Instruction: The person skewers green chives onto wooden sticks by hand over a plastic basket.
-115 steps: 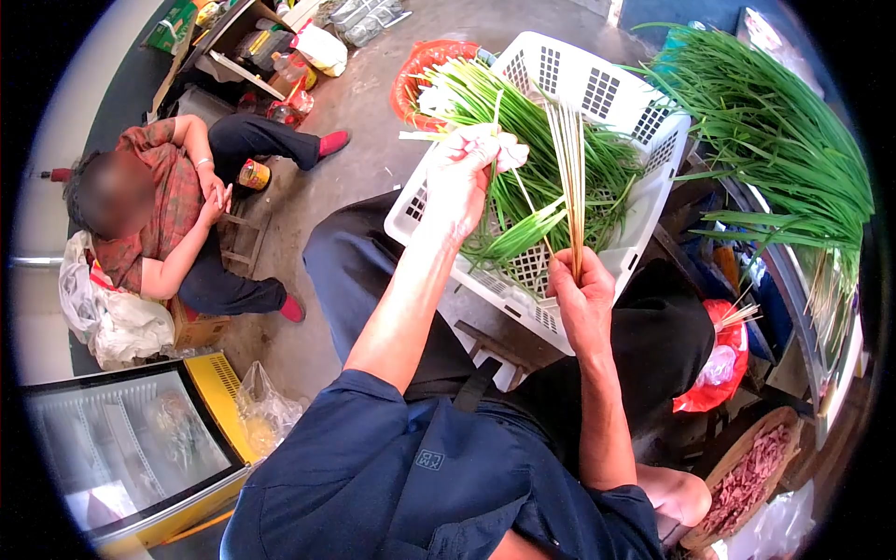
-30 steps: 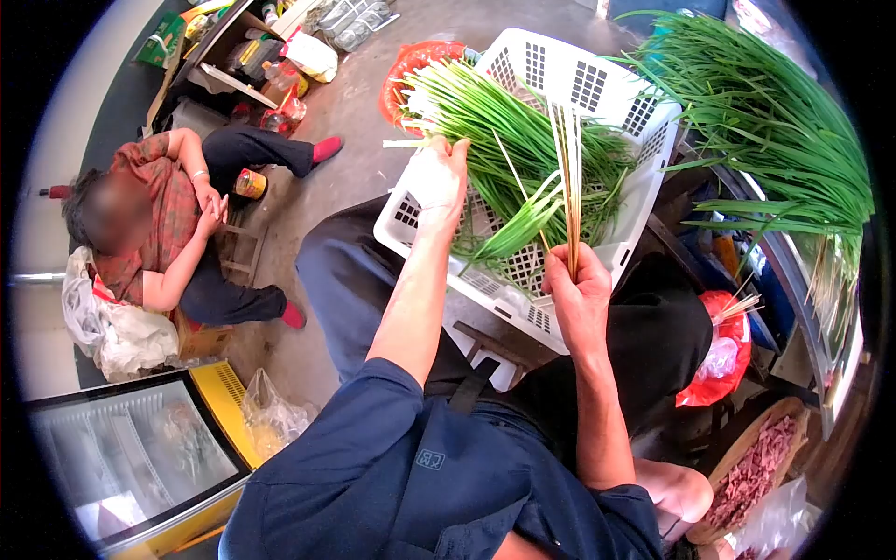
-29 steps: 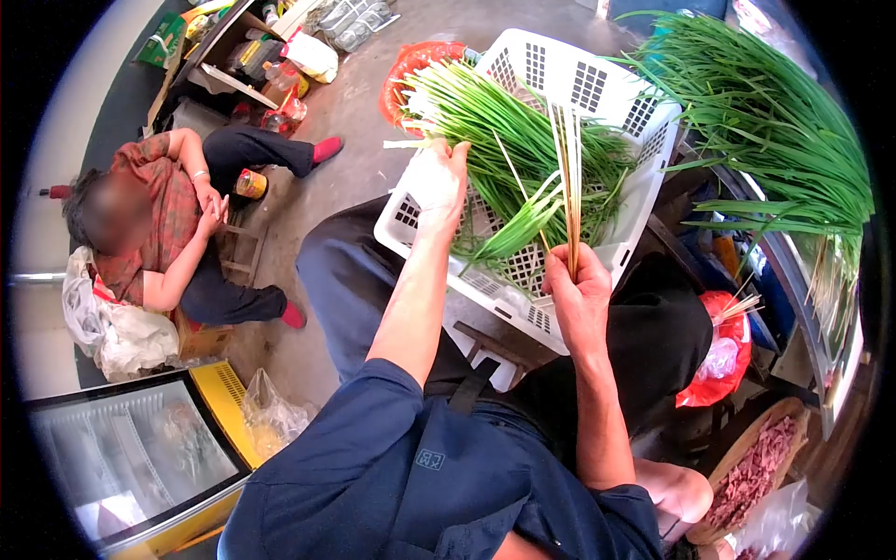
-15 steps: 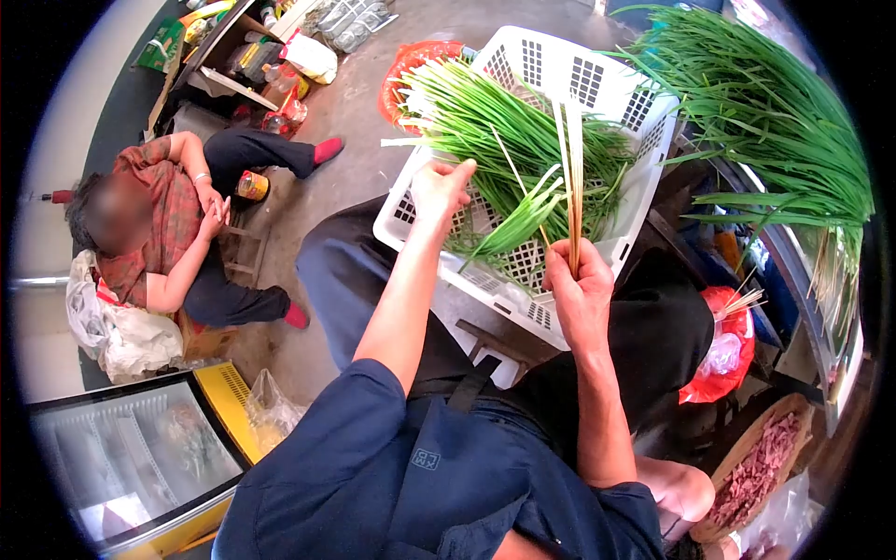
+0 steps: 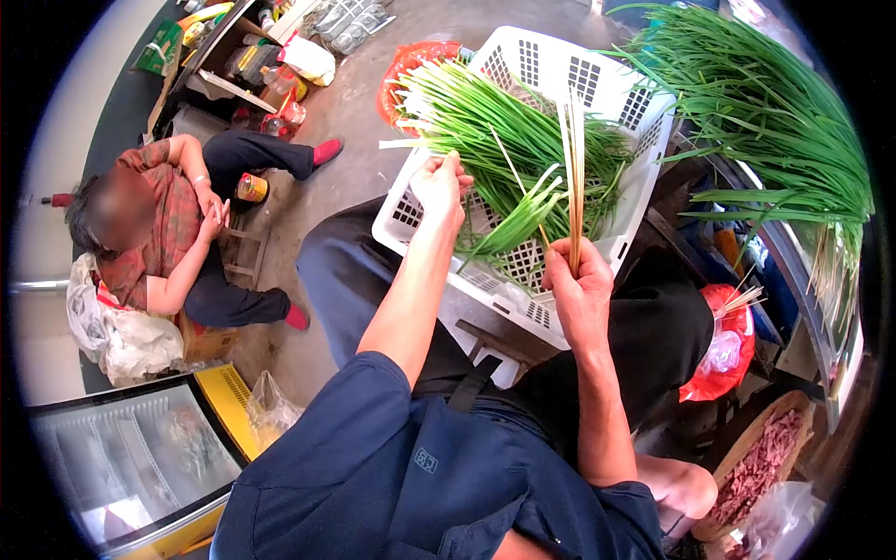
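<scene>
A loose heap of garlic chives [image 5: 495, 121] lies across a white plastic basket [image 5: 392, 201], pale stem ends to the left. My left hand [image 5: 439, 189] is closed in a pinch at the near edge of the heap, by the stems; how many stalks are between the fingertips is hidden. In my right hand [image 5: 581, 273] is a bundle of thin bamboo skewers [image 5: 573, 177], pointing up over the basket. One separate skewer [image 5: 509, 159] slants left from the same hand, with a folded bunch of chive leaves [image 5: 527, 217] on it.
A large pile of chives [image 5: 765, 121] rests on a ledge at the right. Below it are a red bag [image 5: 723, 350] with skewers and a basket of reddish pieces [image 5: 761, 462]. At left, a person [image 5: 159, 219] sits near a glass-topped freezer [image 5: 140, 457].
My left hand has shifted slightly up to the edge of the chives, and its fingers have drawn together. My right hand and the skewers have hardly moved.
</scene>
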Demonstrator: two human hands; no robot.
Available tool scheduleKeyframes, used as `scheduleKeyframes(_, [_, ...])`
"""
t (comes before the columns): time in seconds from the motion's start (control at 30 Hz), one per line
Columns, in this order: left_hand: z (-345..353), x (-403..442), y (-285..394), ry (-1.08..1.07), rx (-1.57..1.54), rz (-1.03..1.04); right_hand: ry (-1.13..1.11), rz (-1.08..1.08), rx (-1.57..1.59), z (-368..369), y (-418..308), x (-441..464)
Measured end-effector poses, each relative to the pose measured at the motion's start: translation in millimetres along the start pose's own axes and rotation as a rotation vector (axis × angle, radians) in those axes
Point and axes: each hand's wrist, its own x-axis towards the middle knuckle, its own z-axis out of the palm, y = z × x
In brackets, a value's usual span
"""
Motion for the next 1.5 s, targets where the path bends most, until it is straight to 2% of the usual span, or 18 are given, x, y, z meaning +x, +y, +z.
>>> scheduleKeyframes(0.03, [-1, -3, 1, -0.002, 0.0, 0.001, 0.0, 0.001, 0.009, 0, 0, 0])
scheduleKeyframes(0.1, [-2, -19, 10, -0.038, -0.005, 0.141, -0.001, 0.0, 0.004, 0, -1, 1])
scheduleKeyframes(0.13, [-9, -19, 9, -0.149, -0.097, 0.225, -0.005, 0.0, -0.003, 0, 0, 0])
scheduleKeyframes(0.17, [-7, -25, 18, -0.145, -0.097, 0.225, -0.008, 0.003, -0.003, 0, 0, -1])
scheduleKeyframes(0.23, [-3, -38, 46, -0.269, -0.214, 0.374, -0.006, -0.013, -0.022, 2, 2, 0])
scheduleKeyframes(0.27, [-6, -35, 55, -0.405, -0.232, 0.436, -0.024, -0.002, -0.005, 2, -1, -2])
scheduleKeyframes(0.3, [-7, -35, 62, -0.399, -0.231, 0.445, -0.033, -0.007, -0.003, 2, -1, -2])
scheduleKeyframes(0.37, [-4, -36, 77, -0.472, -0.231, 0.445, -0.031, 0.015, -0.09, 2, -1, -1])
scheduleKeyframes(0.57, [1, -50, 81, -0.557, -0.255, 0.344, -0.047, -0.01, -0.026, 4, 4, -1])
scheduleKeyframes(0.63, [4, -56, 80, -0.662, -0.34, 0.275, -0.051, -0.013, -0.022, 4, 4, -1])
scheduleKeyframes(0.8, [9, -70, 91, -0.676, -0.363, 0.126, -0.077, -0.016, -0.015, 4, 4, -2])
scheduleKeyframes(0.87, [8, -68, 90, -0.601, -0.38, 0.068, -0.085, -0.009, -0.02, 4, 3, -2])
scheduleKeyframes(1.2, [0, -61, 83, -0.626, -0.407, 0.042, -0.107, 0.013, -0.016, 4, 1, -3])
scheduleKeyframes(1.5, [-1, -59, 86, -0.66, -0.329, 0.127, -0.108, 0.004, -0.018, 4, 0, -3])
